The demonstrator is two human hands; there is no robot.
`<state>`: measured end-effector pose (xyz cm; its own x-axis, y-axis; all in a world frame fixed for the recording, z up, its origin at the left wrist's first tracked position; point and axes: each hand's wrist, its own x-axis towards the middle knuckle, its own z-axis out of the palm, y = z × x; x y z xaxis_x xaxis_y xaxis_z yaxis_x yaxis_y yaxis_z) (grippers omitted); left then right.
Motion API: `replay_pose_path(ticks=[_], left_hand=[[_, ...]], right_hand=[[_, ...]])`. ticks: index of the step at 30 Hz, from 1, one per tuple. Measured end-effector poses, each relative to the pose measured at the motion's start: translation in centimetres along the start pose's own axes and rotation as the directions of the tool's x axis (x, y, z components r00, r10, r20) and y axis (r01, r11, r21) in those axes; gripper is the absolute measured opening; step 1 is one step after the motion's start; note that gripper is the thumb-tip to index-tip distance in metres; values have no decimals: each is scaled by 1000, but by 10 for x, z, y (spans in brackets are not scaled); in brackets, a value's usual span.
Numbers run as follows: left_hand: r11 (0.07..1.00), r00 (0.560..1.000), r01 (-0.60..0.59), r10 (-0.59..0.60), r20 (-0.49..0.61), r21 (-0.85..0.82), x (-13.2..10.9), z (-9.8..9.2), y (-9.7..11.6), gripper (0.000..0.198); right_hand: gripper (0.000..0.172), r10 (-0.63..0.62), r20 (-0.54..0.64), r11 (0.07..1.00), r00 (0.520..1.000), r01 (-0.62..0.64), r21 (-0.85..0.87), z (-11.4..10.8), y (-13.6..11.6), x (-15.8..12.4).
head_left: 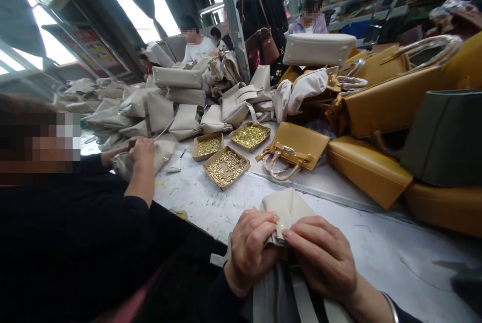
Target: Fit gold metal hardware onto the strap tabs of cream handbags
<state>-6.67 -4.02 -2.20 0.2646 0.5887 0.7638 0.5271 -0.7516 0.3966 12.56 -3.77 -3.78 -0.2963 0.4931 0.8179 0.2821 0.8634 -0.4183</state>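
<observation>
The person's left hand (252, 245) grips a cream bag (289, 205) at the near edge of the white table (196, 202), its fingers curled over the bag's left side. The right hand (324, 257) pinches the same bag from the right, thumb and fingers closed on the material near a small shiny spot (too small to make out clearly). Pale straps hang below both hands.

Beyond the bag, left of centre, three shallow trays (238, 178) of gold-coloured pieces sit close together. To their right lies a mustard handbag (301, 137) with wrapped handles, and farther right more mustard bags (391, 107) are heaped beside a dark green bag (444, 137). At the left, a co-worker in a dark top (86, 227) handles another pale bag (164, 152), near a large pile of cream bags (160, 112) on the far side.
</observation>
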Motion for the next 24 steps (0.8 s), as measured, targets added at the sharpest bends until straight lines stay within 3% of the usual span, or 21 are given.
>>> replay_pose_path(ticks=[9,17,24], left_hand=[[997,990,-66,61,-131,-39,-12,-9,-17,33],[999,998,-39,37,-55,-21,-23,-18,-30,23],[1000,1000,-12,12,-12,3,-29,-18,-36,22]], right_hand=[[44,-106,-27,994,994,106,8,21,3,9],[45,-127,30,992,991,126,13,36,9,5],[40,-47,192,999,980,44,20,35,11,14]])
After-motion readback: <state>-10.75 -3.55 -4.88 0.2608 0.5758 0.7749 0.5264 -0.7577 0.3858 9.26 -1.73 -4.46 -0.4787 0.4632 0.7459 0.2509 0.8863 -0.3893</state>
